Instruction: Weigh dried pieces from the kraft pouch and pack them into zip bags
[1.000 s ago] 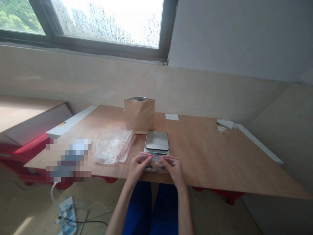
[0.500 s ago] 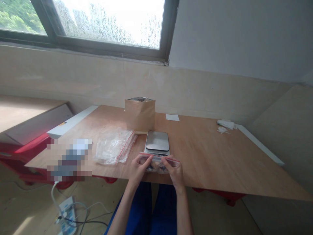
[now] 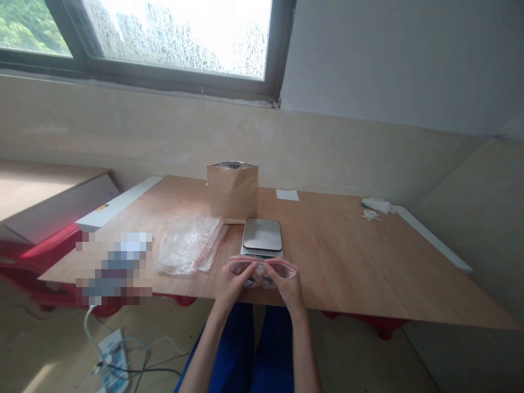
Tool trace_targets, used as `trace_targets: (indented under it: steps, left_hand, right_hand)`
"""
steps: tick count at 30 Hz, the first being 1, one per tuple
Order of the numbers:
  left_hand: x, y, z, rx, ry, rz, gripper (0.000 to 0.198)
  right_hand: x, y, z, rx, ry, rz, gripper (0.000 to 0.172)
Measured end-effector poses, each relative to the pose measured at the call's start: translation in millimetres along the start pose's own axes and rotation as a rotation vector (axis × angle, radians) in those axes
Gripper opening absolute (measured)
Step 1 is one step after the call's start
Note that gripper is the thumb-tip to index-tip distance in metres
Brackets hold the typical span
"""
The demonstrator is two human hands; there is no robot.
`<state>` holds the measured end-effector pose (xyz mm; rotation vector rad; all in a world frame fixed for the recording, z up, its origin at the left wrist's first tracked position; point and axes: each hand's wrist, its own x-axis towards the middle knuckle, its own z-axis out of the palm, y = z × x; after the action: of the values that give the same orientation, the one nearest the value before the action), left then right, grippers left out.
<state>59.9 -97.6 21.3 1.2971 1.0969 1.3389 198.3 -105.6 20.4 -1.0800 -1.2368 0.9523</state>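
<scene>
A clear zip bag [image 3: 262, 275] with a red seal line hangs between my hands at the table's front edge, with small dark and tan pieces inside that I cannot name. My left hand [image 3: 234, 281] grips its top edge left of the middle, thumb on the seal. On the other side my right hand [image 3: 286, 281] pinches the same edge, the two thumbs close together. Just beyond the bag lies a digital scale [image 3: 262, 234] with a bare steel plate. Behind the scale a brown kraft pouch [image 3: 233, 191] stands upright, its silvery mouth open.
A pile of clear zip bags [image 3: 188, 245] lies left of the scale. Farther left is a blurred-out object [image 3: 118, 267] with a white cable. White paper [image 3: 287, 195] lies at the back, crumpled tissues [image 3: 376, 206] at the back right. A power strip [image 3: 113, 360] is on the floor.
My thumbs have come closer together at the middle of the bag's top edge. The bag's top now bulges into loops at both sides. The scale and pouch stay in place.
</scene>
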Motion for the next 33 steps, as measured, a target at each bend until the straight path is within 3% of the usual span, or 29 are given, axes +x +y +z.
trace_targets:
  steps: [8, 16, 24, 29, 33]
  left_hand:
    - [-2.0, 1.5, 9.7, 0.0, 0.074, 0.05, 0.02]
    - [-3.5, 4.8, 5.2, 0.014, -0.001, 0.068, 0.019]
    - [-8.2, 3.6, 16.3, 0.011, 0.135, 0.08, 0.021]
    - [-5.4, 2.1, 8.2, -0.089, 0.206, -0.021, 0.032]
    - [-3.7, 4.6, 6.2, -0.237, 0.242, -0.181, 0.049]
  right_hand:
    - [0.0, -0.9, 7.1, -0.018, 0.118, -0.03, 0.012]
    - [-1.1, -5.4, 6.9, -0.047, 0.027, -0.059, 0.013]
    - [-1.3, -3.8, 17.5, -0.021, 0.139, -0.1, 0.017]
    - [-1.3, -4.0, 15.2, 0.049, 0.279, 0.063, 0.03]
    - [-3.7, -5.1, 14.2, 0.007, 0.339, 0.043, 0.04]
